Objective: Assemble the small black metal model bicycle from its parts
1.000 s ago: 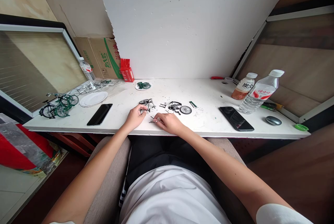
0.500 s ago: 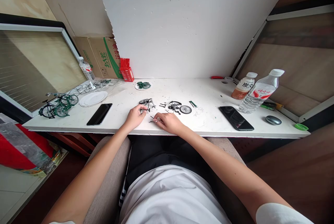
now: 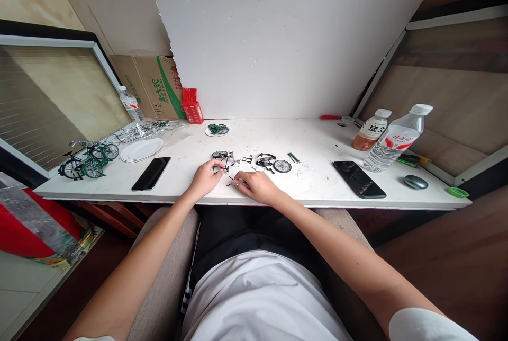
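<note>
Near the table's front edge my left hand [image 3: 205, 177] pinches a partly built black model bicycle frame [image 3: 225, 158], which has a wheel on its far side. Just to the right, the fingertips of my right hand [image 3: 256, 186] are closed on a thin dark bicycle part [image 3: 230, 184] that is too small to name exactly. Beyond my right hand lie a loose spoked wheel [image 3: 282, 166], a curved black piece [image 3: 265, 160] and a small black piece [image 3: 247, 160]. A green rectangular part [image 3: 293, 158] is to their right.
Finished model bicycles [image 3: 89, 160] stand at the left, near white plates [image 3: 142, 150] and a phone [image 3: 151, 173]. Green parts fill a small dish [image 3: 217, 129]. On the right are another phone [image 3: 359, 179], a mouse [image 3: 415, 182], a water bottle [image 3: 398, 140] and a drink bottle [image 3: 371, 130].
The bicycle frame has shifted very slightly between my left fingers. Both hands stay in almost the same place, each still gripping its part.
</note>
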Motion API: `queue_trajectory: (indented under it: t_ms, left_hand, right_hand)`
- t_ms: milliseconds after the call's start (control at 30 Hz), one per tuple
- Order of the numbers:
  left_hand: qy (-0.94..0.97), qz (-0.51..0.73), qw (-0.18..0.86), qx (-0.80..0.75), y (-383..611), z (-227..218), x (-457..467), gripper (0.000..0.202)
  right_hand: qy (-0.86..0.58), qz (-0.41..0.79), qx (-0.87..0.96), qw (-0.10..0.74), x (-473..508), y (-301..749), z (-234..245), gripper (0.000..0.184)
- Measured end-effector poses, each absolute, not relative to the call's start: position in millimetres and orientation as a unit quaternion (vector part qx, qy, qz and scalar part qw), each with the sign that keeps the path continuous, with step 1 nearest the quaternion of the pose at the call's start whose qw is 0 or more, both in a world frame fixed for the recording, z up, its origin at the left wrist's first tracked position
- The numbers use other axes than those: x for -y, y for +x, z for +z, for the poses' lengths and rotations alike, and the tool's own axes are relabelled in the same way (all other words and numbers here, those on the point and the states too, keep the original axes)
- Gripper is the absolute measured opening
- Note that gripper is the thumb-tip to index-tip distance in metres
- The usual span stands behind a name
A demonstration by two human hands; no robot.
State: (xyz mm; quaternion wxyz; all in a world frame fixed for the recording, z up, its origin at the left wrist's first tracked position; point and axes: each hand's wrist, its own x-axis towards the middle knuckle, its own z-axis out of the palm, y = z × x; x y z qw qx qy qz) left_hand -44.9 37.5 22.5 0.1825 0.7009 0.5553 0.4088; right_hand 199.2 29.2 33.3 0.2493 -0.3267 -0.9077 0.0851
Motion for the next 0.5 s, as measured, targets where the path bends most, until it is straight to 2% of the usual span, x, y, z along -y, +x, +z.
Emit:
queue_trajectory:
  t_ms: [500]
  left_hand:
    - [0.699,0.399,0.180,-0.565,-43.4,25.9,-35.7,0.021]
  right_hand:
    - [-0.327,0.077,0.908,0.252,-28.9,199.2,33.1,0.019]
